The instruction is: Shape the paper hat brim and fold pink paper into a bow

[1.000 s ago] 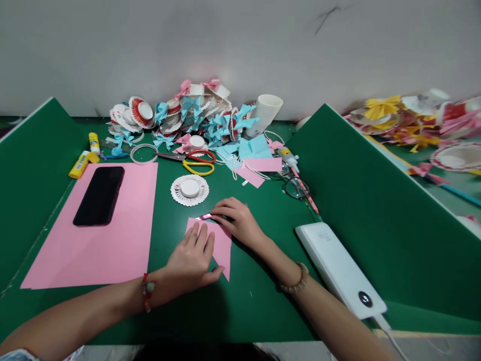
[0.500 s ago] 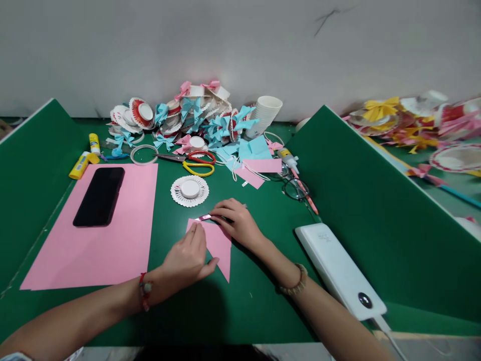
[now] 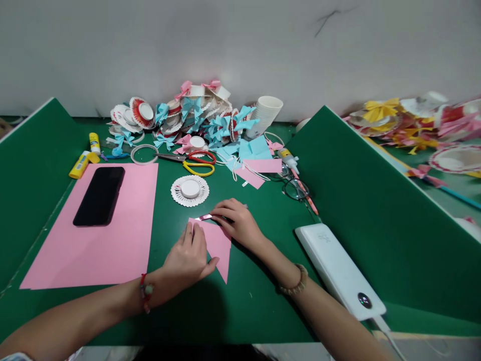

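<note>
A folded piece of pink paper (image 3: 220, 244) lies on the green table, one pointed corner towards me. My left hand (image 3: 188, 255) presses on its left side with bent fingertips, the thumb stretched out over the paper. From the right, my right hand (image 3: 236, 220) is closed around a slim cutter, its handle mostly hidden. The shiny cutter blade (image 3: 205, 217) lies along the paper's upper edge, close to my left fingertips. Just beyond both hands sits a white fringed paper disc (image 3: 190, 190) with a round raised centre.
Pink sheets (image 3: 128, 250) lie at left under a black phone (image 3: 99, 196). Scissors (image 3: 195, 163), a tape roll (image 3: 144, 154), glue sticks (image 3: 79, 165) and a heap of paper bows (image 3: 191, 110) stand behind. Eyeglasses (image 3: 296, 189) and a white power bank (image 3: 340, 271) lie right, beside a green partition (image 3: 376, 215).
My left fingers have shifted slightly on the paper and spread a little. The paper's lower point has moved slightly left. My right hand and the cutter stay nearly in place.
</note>
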A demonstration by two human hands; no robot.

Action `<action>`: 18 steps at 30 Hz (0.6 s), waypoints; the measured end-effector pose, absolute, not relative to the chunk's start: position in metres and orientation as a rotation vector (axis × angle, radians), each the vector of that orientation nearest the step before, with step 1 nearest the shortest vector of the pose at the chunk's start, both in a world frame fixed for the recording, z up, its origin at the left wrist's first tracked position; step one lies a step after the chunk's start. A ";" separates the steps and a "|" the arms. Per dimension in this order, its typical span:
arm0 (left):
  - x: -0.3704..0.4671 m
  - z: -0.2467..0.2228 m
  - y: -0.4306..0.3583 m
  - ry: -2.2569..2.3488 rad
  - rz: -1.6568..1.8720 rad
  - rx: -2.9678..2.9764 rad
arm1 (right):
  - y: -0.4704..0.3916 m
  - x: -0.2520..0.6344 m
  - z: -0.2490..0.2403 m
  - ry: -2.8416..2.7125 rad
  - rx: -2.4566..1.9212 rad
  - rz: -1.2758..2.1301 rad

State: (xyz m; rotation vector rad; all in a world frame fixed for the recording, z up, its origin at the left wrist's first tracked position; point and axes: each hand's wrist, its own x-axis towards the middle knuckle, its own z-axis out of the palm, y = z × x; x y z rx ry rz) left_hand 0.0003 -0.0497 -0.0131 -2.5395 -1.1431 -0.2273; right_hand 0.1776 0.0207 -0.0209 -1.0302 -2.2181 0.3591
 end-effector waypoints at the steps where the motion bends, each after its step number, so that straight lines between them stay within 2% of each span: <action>1: 0.000 -0.013 -0.050 -1.140 -0.229 -2.533 | 0.021 0.178 -0.021 -2.216 -1.029 0.359; 18: 0.001 -0.021 -0.050 -1.132 -0.374 -2.536 | 0.023 0.177 -0.024 -2.201 -1.017 0.359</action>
